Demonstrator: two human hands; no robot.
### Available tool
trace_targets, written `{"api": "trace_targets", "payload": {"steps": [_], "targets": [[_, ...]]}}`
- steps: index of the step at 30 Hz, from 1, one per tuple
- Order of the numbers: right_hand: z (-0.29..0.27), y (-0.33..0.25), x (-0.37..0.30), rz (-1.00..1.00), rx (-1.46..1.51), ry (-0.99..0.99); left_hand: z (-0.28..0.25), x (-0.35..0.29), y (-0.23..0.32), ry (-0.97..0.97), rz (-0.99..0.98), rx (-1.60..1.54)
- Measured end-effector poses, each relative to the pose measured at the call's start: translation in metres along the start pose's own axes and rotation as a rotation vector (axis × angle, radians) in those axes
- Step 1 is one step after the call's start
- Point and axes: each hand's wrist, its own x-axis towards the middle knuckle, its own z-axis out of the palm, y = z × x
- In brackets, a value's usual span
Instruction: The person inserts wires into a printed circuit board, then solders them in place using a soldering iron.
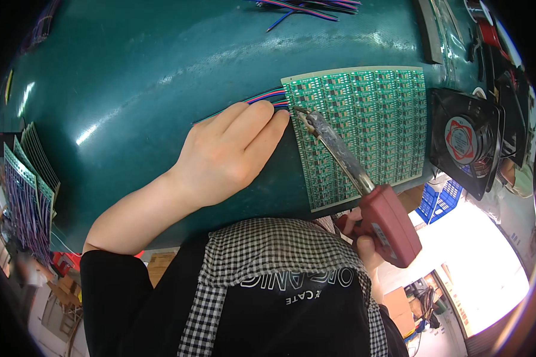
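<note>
A green panel of many small circuit boards [369,131] lies on the table in front of me, to the right of centre. At its upper left edge my left hand [229,146] pinches thin coloured wires [265,97], their ends against the panel's edge. My right hand [369,251] is wrapped round the red handle of a soldering gun [390,226], and the gun hides part of that hand. The gun's metal barrel slants up and left over the panel. Its tip is beside my left fingertips, near the wire ends; whether it touches a joint I cannot tell.
A black square fan [463,141] stands right of the panel. More coloured wires [315,8] lie at the far edge. Panels with wires attached [31,193] stand at the left. A grey bar [429,31] lies at the far right; a blue crate [439,201] sits below the table.
</note>
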Motion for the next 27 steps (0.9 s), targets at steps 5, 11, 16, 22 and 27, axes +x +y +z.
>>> {"api": "trace_targets", "payload": {"steps": [5, 11, 16, 22, 27], "targets": [[-0.002, 0.001, -0.001, 0.008, -0.040, 0.000, 0.001, 0.001, 0.000, -0.008, -0.008, -0.007], [-0.018, 0.038, -0.012, -0.247, -0.302, -0.027, 0.000, 0.001, 0.003, -0.024, -0.034, -0.002], [-0.007, 0.010, -0.012, 0.029, -0.164, -0.011, -0.001, 0.002, 0.003, -0.030, -0.040, -0.001], [-0.002, 0.017, -0.013, -0.064, -0.078, 0.087, -0.001, 0.003, 0.003, -0.025, -0.029, 0.012], [0.003, 0.012, -0.007, -0.095, -0.053, 0.112, 0.002, 0.005, 0.003, 0.022, -0.006, 0.020]]}}
